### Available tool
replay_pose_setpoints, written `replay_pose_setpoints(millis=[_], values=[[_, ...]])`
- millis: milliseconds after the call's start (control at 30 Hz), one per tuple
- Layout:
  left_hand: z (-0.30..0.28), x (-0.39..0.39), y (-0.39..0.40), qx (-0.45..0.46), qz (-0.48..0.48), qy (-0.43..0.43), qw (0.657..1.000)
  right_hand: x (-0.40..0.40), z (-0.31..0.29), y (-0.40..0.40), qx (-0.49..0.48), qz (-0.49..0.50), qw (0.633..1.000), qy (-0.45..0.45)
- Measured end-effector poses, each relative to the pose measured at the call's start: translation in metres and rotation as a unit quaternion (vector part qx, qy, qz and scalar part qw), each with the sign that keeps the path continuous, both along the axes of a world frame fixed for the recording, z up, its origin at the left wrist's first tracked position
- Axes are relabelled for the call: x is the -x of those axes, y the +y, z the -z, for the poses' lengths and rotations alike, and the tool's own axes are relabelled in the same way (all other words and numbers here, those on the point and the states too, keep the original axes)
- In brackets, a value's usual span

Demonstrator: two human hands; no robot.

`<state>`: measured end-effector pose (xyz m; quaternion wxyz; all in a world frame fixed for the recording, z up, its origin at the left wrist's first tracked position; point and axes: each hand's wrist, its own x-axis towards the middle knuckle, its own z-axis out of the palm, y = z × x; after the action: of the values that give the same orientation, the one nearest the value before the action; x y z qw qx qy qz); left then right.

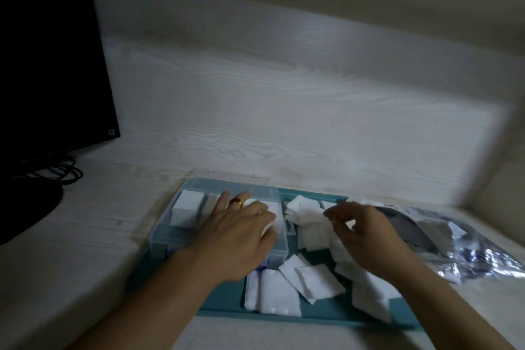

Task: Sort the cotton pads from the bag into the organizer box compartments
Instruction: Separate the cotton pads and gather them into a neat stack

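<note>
Loose pads (pixel 272 297) (monitor (pixel 48 60) far left)

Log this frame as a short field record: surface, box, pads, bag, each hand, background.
surface: pale wood-grain table with a teal tray on it
box: clear organizer box on the tray's left part; white stack in its far-left compartment
pads: loose cotton pads scattered over the tray right of the box
bag: crinkled plastic bag at the tray's right edge
left hand: over the box, pressing on white pads inside; ring on one finger
right hand: fingers curled above the loose pads; grip unclear, blurred
background: dark monitor, cables beneath
</note>
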<state>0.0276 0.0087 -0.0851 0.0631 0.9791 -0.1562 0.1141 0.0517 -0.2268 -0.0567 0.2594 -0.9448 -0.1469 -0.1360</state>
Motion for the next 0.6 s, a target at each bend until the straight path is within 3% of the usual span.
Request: replay_pose_setpoints(millis=[133,267,467,600], values=[[-0.003,0.001,-0.002,0.005,0.001,0.015,1.000,0.013,0.009,0.000,0.121,-0.023,0.992,0.039],[0.000,0.001,0.000,0.002,0.018,-0.033,0.999,0.018,0.008,0.001,0.186,-0.035,0.982,0.018],[-0.001,-0.003,-0.006,0.040,0.060,-0.186,0.980,0.013,0.019,-0.001,0.195,-0.063,0.979,-0.011],[-0.005,0.008,-0.024,0.050,0.094,-0.204,0.973,0.008,0.026,0.000,0.211,-0.075,0.975,-0.016]])
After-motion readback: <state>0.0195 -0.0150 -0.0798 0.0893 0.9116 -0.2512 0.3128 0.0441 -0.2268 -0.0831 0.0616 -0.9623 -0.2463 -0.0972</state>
